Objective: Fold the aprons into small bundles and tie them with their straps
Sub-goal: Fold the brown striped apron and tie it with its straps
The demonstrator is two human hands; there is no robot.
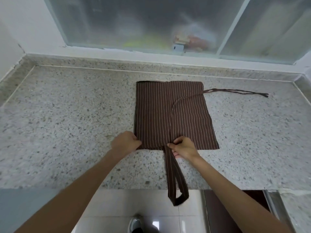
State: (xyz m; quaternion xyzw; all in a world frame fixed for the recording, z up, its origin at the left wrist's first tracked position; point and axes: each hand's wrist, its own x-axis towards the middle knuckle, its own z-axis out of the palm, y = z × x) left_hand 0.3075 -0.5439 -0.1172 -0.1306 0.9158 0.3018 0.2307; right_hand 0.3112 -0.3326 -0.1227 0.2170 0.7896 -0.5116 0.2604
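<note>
- Apron [175, 115]: brown with thin pale stripes, it lies flat and folded into a rough rectangle on the speckled stone desk [67, 115], right of the middle and short of the back edge.
- A fold or seam line runs down the cloth from its upper right to the near edge.
- Tie [235, 92]: a thin strap leaves the upper right corner of the apron and lies on the desk, pointing right, its end split in two.
- Loop [176, 182]: a wider striped strap comes out at the near edge of the apron, crosses the desk front and hangs over it as a closed loop.
- Left hand [125, 142]: its grip is curled on the near left corner of the apron, fingers bent round the cloth edge.
- Right hand [182, 147]: its grip pinches the cloth at the near edge, right where the loop starts, with the thumb on top.
- Both forearms reach in from below, bare.
- Window [151, 22]: frosted panes stand behind the desk; blurred coloured shapes show through them.
- Below the desk front: pale floor tiles [117, 207] and the toe of a shoe [135, 223].
</note>
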